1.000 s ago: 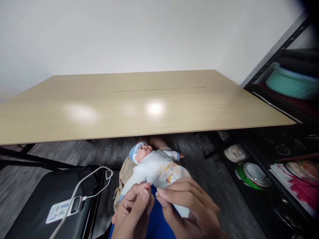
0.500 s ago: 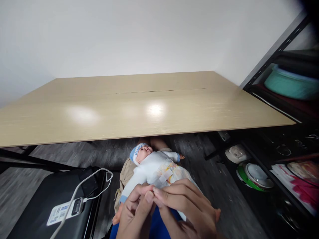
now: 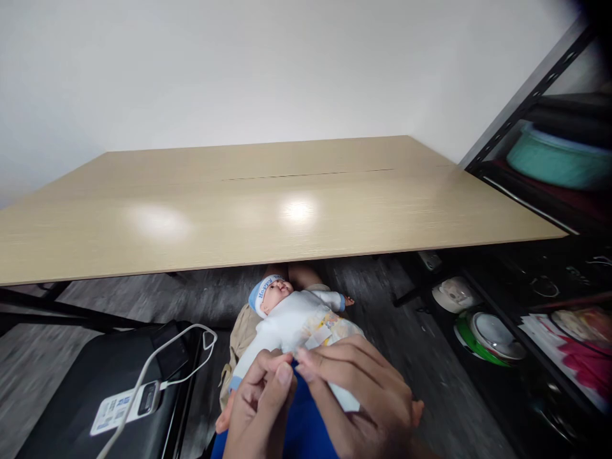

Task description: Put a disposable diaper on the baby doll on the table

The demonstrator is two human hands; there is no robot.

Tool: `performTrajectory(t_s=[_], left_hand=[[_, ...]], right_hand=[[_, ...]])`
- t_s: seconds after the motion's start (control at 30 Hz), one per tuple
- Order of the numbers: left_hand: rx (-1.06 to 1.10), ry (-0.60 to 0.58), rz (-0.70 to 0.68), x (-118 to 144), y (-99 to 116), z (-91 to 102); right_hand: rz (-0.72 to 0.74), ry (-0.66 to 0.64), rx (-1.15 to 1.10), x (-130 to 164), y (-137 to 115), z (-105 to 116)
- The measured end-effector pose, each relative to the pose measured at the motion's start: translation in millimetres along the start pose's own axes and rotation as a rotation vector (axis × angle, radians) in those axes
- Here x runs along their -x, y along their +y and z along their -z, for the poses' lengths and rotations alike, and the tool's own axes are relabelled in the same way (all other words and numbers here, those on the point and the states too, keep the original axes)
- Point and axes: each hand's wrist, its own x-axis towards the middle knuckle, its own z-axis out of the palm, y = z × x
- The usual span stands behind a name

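A baby doll in a white suit and blue cap lies on my lap, below the table's front edge, head toward the table. It wears a printed diaper around its middle. My left hand pinches the diaper's near edge at the doll's side, fingertips closed. My right hand rests over the doll's lower body and grips the diaper, meeting the left fingertips. The doll's legs are hidden under my hands.
A long pale wooden table spans the view. A black case with a white cable and a labelled device sits at lower left. Black shelving at right holds a teal basin, bowls and colourful packages.
My hands have drawn together over the diaper and shifted slightly up the doll's body. The doll has stayed in place on my lap.
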Motion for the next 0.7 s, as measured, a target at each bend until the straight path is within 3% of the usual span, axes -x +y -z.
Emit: performTrajectory(t_s=[0.1,0.2,0.33,0.43,0.53,0.7], left_hand=[[-0.117,-0.048,-0.040,-9,-3,13.5],[-0.305,-0.097,-0.120,-18,-1,26.0],[-0.757,-0.291,-0.252,-37,12,25.8],[-1.074,-0.477,-0.358,-66,18,15.6],[-1.259,-0.642,-0.444,-101,13,7.7],[-1.339,-0.738,-0.508,-135,-5,5.0]], right_hand=[[-0.103,0.058,0.089,3,23,19],[-0.330,0.048,0.205,12,62,45],[-0.623,-0.228,0.213,31,120,65],[-0.692,-0.415,0.161,45,152,60],[-0.718,-0.508,0.099,50,171,48],[-0.706,-0.620,0.022,41,184,36]])
